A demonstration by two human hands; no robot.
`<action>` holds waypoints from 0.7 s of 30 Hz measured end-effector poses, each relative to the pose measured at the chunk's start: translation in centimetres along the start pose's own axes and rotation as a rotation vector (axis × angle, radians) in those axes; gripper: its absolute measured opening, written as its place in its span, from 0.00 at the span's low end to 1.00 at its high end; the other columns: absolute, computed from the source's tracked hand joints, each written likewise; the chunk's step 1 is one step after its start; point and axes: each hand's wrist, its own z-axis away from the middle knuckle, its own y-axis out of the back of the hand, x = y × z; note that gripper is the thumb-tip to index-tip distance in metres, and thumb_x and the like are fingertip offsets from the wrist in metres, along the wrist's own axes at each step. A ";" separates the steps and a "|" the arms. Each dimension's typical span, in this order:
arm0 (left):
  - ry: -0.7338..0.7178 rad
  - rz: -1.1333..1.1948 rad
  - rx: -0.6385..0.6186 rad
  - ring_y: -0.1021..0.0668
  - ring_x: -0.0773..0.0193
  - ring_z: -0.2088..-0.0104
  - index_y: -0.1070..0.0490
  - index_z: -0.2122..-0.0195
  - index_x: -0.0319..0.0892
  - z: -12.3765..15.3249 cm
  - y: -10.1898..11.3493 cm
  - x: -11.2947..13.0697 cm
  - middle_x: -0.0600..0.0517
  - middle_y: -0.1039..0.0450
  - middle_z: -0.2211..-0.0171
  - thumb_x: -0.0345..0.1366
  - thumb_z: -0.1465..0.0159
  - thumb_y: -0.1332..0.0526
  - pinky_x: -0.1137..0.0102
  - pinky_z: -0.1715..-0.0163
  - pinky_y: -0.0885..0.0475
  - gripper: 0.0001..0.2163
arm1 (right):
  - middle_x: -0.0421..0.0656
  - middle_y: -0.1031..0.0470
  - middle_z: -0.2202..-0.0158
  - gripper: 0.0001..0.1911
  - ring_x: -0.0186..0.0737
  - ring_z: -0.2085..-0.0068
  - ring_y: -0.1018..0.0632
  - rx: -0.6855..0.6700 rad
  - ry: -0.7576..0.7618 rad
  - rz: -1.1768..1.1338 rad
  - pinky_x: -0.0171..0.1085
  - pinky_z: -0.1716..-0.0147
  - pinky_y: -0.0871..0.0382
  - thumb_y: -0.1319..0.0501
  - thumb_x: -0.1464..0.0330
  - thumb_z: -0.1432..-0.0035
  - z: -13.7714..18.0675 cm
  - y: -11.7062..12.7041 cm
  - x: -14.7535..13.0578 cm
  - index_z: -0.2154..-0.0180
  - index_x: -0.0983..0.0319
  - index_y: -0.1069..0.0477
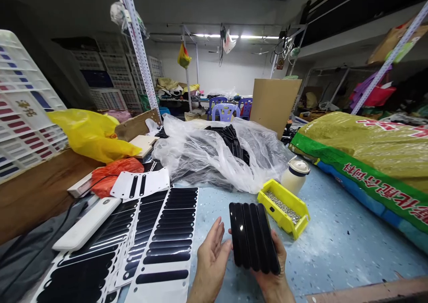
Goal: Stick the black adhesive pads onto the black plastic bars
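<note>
My right hand (276, 276) grips a set of glossy black strips (252, 236) with rounded ends, lying side by side. Its fingers wrap behind the strips and the thumb lies along their right edge. To the left, my left hand (211, 260) is held with its fingers stretched out and nothing in it, close to the strips' left edge. White sheets (160, 285) bearing rows of similar black strips are spread to the left of my hands. A yellow bin (284, 211) of small metal pieces stands just beyond my right hand.
A cream lidded container (294, 176) stands behind the bin. Clear plastic sheeting (207, 155) covers black parts at the back of the blue table (334, 249). A large printed sack (374, 160) lies on the right. At left are a white device (87, 225), orange bag (117, 176) and white crate (28, 111).
</note>
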 end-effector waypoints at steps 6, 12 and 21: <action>-0.159 -0.223 -0.098 0.30 0.48 0.40 0.35 0.38 0.43 0.0 -1.4 1.4 0.43 0.34 0.38 0.37 0.43 0.34 0.60 0.41 0.31 0.30 | 0.52 0.19 0.55 0.40 0.61 0.51 0.23 -0.009 0.060 0.053 0.61 0.48 0.36 0.52 0.37 0.46 0.3 0.0 0.3 0.50 0.59 0.24; -0.384 -0.538 -0.069 0.37 0.49 0.36 0.36 0.38 0.49 0.7 -1.3 1.9 0.50 0.37 0.36 0.35 0.37 0.40 0.56 0.37 0.39 0.25 | 0.52 0.19 0.56 0.42 0.61 0.51 0.23 -0.010 0.003 -0.049 0.60 0.47 0.36 0.54 0.37 0.47 0.3 -0.6 -0.2 0.50 0.60 0.24; -0.776 -1.039 -0.130 0.51 0.45 0.31 0.45 0.33 0.49 3.2 -1.1 0.6 0.49 0.45 0.33 0.28 0.36 0.47 0.46 0.38 0.44 0.29 | 0.51 0.21 0.53 0.39 0.60 0.47 0.25 0.035 -0.046 -0.208 0.59 0.46 0.37 0.52 0.39 0.47 1.1 -0.7 -0.9 0.51 0.60 0.24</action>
